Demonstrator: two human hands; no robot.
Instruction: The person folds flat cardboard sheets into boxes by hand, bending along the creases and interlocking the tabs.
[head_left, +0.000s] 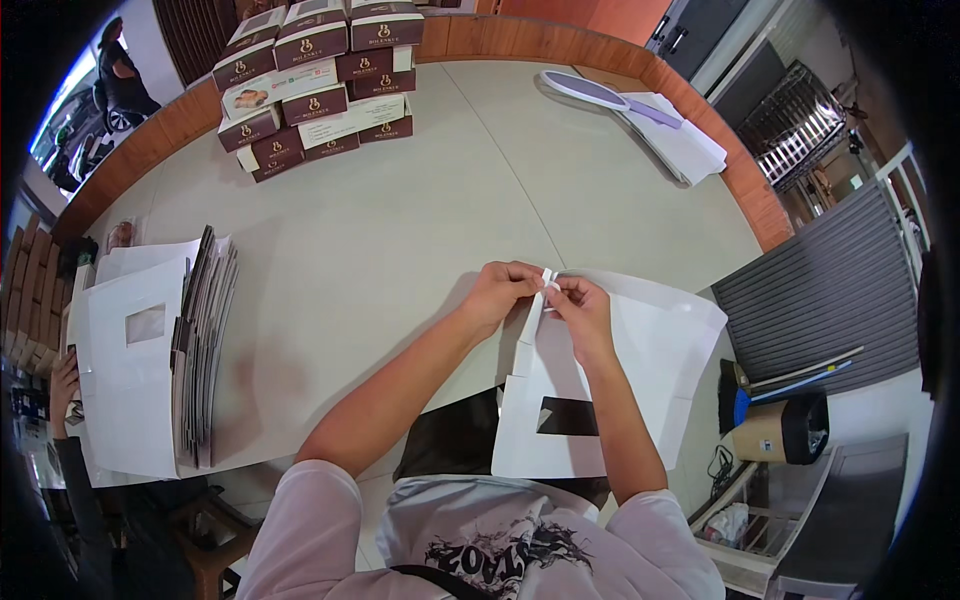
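Note:
A white cardboard box blank (637, 330) with a rectangular cut-out lies partly on the table and partly over its near edge, in front of me. At its upper left corner, my left hand (501, 294) pinches a small folded flap between thumb and fingers. My right hand (585, 311) grips the same corner from the other side, its fingertips close to those of the left. The blank's left edge strip stands folded up below my hands.
A stack of flat cardboard blanks (135, 375) lies at the left, with a co-worker's hand (64, 382) beside it. Printed boxes (315, 105) are piled at the back left. A racket-shaped swatter (585, 88) rests on white sheets (675, 154). A raised wooden rim (517, 37) borders the table.

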